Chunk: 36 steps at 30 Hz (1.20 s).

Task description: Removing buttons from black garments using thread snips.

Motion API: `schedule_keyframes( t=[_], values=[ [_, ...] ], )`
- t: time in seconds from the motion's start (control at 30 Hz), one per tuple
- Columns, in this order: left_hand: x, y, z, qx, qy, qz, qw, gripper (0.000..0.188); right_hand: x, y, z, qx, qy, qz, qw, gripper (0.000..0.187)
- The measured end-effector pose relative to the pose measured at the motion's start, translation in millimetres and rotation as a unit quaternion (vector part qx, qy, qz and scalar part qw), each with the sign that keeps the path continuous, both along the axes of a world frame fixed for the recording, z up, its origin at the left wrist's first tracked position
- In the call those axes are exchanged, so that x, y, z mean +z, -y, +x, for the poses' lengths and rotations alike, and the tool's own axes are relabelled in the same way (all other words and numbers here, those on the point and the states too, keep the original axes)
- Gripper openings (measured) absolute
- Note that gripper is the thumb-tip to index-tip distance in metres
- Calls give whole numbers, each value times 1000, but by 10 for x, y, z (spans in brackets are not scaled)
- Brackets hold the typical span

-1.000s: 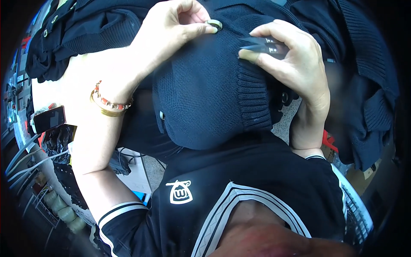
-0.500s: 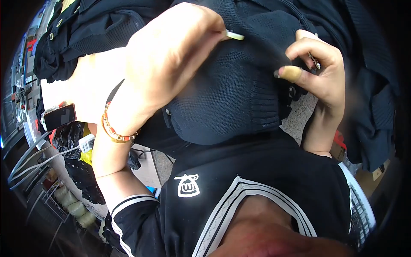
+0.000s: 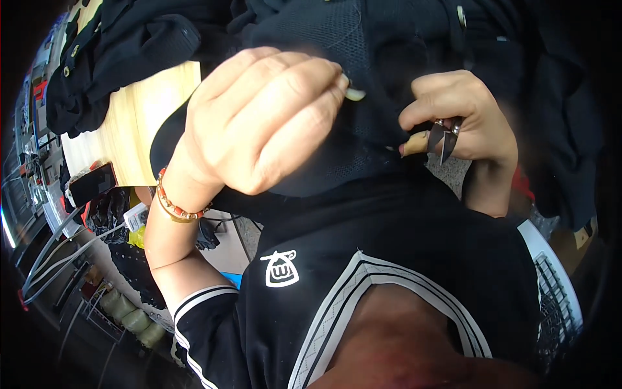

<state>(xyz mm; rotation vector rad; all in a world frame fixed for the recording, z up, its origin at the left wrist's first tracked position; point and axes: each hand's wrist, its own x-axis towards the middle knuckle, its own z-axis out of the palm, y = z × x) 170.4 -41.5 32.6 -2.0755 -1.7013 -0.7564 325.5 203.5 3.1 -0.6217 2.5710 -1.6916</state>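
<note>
Black knitted fabric point(image 3: 324, 45) with an openwork texture lies across my lap. My left hand point(image 3: 265, 117) is closed above it, fingertips pinched together; what they hold is hidden. A small pale, curved piece point(image 3: 354, 94) shows at those fingertips, too small to tell whether it is a nail or a button. To the right, my right hand point(image 3: 463, 117) is closed with the thumb against the curled fingers, close to the fabric. Small thread snips point(image 3: 446, 139) with dark handles and metal blades hang in its fingers. Yellowish tape point(image 3: 416, 142) wraps the right thumb.
More black knitwear with round buttons point(image 3: 76, 50) lies at the far left on a pale wooden board point(image 3: 146, 107). A phone point(image 3: 92, 187) sits on its near left corner, beside white cables point(image 3: 71, 249). Dark cloth point(image 3: 570, 149) hangs at the right, above a pale basket point(image 3: 554, 279).
Both hands have come nearer to me, and the right one has curled tighter, with the snips showing more. The fabric has shifted; its ribbed cuff no longer shows.
</note>
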Motion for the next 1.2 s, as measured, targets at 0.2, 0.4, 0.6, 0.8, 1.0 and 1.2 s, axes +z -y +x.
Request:
schedule_keyframes(
  t=[0.2, 0.4, 0.6, 0.8, 1.0, 1.2],
  values=[
    [-111, 73, 212, 9, 43, -16, 999, 32, 94, 94, 75, -93, 64, 10, 994, 54],
    [-113, 93, 237, 20, 59, -2, 998, 35, 3, 291, -36, -162, -17, 5, 987, 27],
    [-171, 44, 185, 14, 73, 54, 996, 27, -71, 268, -23, -134, -63, -26, 989, 25],
    [-97, 127, 130, 3, 98, 27, 995, 29, -91, 249, -12, -129, -75, -22, 989, 26],
    [40, 29, 55, 100, 122, -4, 988, 23, -109, 248, -31, -113, -85, -55, 988, 25],
    [46, -142, -1, 177, 393, -89, 898, 20, -31, 178, 40, -72, -56, -31, 995, 20]
  ],
)
